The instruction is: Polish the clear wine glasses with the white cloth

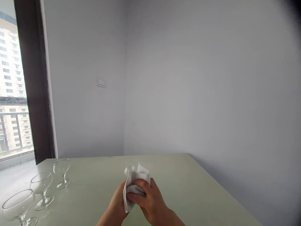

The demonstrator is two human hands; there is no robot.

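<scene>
Glass (129,166), a small stemmed one, sits almost buried in a white cloth (135,185) held up over the pale table (188,188), only its rim showing above the folds. The right hand (150,199) is clamped round the cloth and the glass inside it; the left hand (117,202) is pressed to the cloth from behind, though its fingers are hidden, so its hold cannot be told. Squeezing too hard could crack the thin bowl, and a slack cloth could let it slip. Three more glasses (42,190) stand well apart, at the left edge
</scene>
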